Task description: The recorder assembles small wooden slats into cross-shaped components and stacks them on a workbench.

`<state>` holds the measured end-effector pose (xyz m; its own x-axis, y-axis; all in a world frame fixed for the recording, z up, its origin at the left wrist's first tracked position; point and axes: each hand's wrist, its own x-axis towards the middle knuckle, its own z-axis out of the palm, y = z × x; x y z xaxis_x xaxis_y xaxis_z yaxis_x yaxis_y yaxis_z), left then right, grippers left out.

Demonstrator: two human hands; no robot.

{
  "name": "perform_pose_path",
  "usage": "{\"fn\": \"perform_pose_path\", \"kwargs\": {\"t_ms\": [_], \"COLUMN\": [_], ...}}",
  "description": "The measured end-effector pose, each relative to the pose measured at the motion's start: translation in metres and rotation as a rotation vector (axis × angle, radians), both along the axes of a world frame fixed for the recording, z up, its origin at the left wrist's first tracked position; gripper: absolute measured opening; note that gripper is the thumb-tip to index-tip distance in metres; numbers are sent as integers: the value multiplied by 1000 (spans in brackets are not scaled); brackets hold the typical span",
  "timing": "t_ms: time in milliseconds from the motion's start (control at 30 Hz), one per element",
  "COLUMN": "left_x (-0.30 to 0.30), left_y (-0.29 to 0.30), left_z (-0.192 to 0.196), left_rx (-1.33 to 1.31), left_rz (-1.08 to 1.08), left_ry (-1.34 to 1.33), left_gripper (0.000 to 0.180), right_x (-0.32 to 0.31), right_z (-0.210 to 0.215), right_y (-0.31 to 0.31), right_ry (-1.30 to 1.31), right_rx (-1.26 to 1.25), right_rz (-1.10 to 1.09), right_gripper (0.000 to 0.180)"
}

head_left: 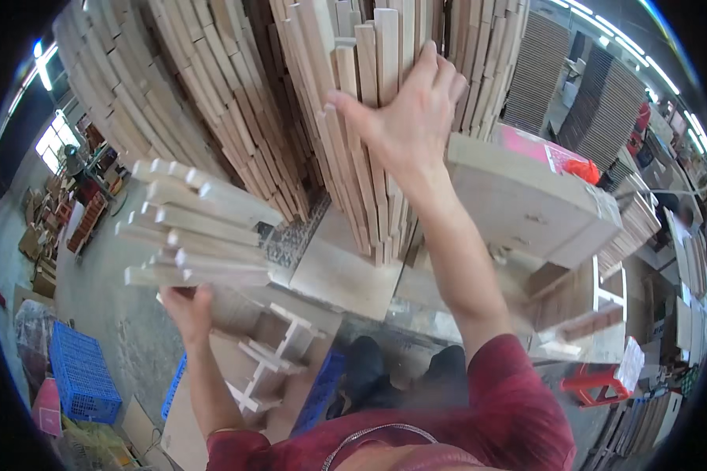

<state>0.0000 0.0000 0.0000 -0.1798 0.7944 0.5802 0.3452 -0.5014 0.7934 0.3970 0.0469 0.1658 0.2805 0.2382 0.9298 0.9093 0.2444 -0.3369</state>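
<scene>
My left hand (187,312) is under a loose bundle of pale wooden strips (212,228) at the left, its fingers curled up against the lowest strip. The strips lie roughly sideways, with their cut ends toward the left. My right hand (412,122) reaches far forward to a tall upright stack of wooden strips (361,157). Its thumb and fingers are spread wide across the front and top of that stack, and its palm covers part of it. Some fingertips are hidden behind the strips.
More tall stacks of strips (212,94) stand along the back. A grey-beige cabinet-like box (534,208) is right of the stack. A blue plastic crate (85,373) sits far left, a red stool (597,383) at the right. Below my left hand lies a white-edged wooden frame (271,357).
</scene>
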Motion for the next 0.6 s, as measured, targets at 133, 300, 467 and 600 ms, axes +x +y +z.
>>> {"fn": "perform_pose_path", "kwargs": {"t_ms": [133,300,467,600], "left_x": [7,0,-67,17], "left_y": [0,24,48,111], "left_z": [62,138,258,372], "left_rx": [-36,11,392,282], "left_rz": [126,70,551,-598], "left_ry": [-10,-51,977,-122], "left_gripper": [49,46,58,52], "right_x": [-2,6,-2,8], "right_z": [10,10,24,22], "right_y": [-10,3,0,5], "right_ry": [34,89,181,168], "right_rx": [-5,-74,-131,-138], "right_rz": [77,82,123,122], "right_gripper": [108,106,100,96]}}
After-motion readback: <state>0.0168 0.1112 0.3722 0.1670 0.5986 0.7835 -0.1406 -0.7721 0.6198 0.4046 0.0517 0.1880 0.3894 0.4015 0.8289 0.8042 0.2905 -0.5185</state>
